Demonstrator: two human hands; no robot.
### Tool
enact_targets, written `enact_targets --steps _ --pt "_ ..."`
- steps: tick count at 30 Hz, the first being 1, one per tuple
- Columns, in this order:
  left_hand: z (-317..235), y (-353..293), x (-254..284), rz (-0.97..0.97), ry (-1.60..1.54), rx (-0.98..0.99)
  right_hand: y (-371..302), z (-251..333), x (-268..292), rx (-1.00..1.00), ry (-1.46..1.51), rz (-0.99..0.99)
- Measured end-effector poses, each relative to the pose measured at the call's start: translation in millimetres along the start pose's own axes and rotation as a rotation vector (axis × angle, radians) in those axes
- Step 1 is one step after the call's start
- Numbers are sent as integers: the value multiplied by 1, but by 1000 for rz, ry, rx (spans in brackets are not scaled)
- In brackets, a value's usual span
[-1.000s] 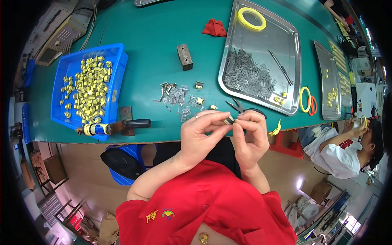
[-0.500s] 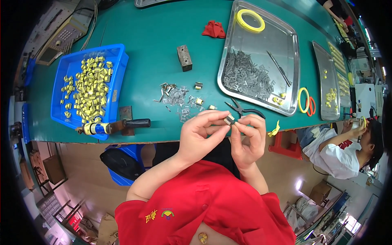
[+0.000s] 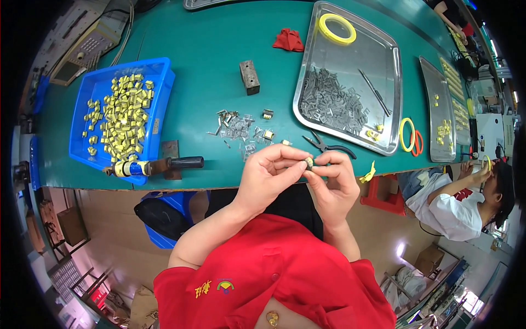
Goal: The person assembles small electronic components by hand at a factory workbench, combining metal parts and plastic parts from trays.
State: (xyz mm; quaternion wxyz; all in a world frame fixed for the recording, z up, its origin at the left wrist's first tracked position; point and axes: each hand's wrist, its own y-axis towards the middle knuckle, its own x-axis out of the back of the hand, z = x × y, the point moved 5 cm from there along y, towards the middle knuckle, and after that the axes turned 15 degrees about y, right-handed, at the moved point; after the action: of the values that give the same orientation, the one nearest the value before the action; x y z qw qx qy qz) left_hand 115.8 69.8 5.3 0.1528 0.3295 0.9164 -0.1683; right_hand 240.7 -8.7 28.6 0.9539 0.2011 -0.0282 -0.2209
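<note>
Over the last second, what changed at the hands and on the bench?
Very little. The left hand and right hand keep the small yellow part pinched between their fingertips, in the same grip, just above the bench edge. The loose metal pieces, pliers, steel tray and blue bin lie where they were.

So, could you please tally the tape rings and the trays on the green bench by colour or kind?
Yellow tape rings: 2, one in the big metal tray and one by its lower right corner
Orange rings: 1
Metal trays: 2
Blue bins: 1
Total: 6
</note>
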Motion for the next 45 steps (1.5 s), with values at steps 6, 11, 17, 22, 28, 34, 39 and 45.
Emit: enact_targets --steps 6,11,17,22,28,34,39,45 --pt "-2 2 3 109 114 32 10 3 1 -115 27 130" --pt "-15 2 3 213 241 113 23 7 9 -76 -105 424" --pt "-13 1 4 313 104 178 28 9 10 -77 -24 468" --pt "-10 -1 1 300 47 193 27 6 11 -102 6 432" --pt "-4 -2 1 268 113 145 27 9 11 -23 -75 459" --pt "-4 -3 0 273 105 143 26 7 12 -41 -51 468" --pt "-3 -4 1 257 -1 267 26 4 14 -24 -14 476" --pt "1 -4 -2 238 61 170 27 5 11 -59 -28 452"
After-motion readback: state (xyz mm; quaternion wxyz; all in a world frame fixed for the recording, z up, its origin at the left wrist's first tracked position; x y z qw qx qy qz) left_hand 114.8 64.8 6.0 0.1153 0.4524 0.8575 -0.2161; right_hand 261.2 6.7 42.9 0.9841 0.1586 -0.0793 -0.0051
